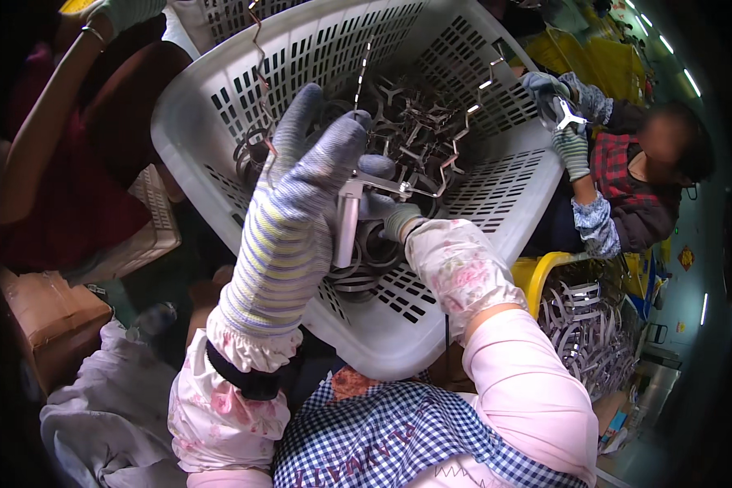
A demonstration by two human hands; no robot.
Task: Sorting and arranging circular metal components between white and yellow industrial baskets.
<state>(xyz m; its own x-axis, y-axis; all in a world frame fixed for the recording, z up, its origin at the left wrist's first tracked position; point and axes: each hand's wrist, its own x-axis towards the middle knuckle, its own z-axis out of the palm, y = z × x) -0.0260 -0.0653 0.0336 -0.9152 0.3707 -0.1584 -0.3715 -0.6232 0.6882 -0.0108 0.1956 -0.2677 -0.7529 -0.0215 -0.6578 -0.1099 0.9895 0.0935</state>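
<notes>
Over the basket (398, 350), the outstretched left hand (305, 187) clasps a metal bracket (347, 224); the right hand's (401, 221) grip is unclear.

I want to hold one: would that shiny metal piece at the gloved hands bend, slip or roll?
The metal piece would probably feel stiff, since its straight arm looks like solid metal. Its smooth, shiny surface may be slippery. That arm sticking out would likely stop it rolling.

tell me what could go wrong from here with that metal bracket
The metal bracket is between the left hand and right hand; it could slip and drop onto the heaped metal parts. Those parts, jumbled in the white basket, might also snag the left hand's striped glove.
</notes>
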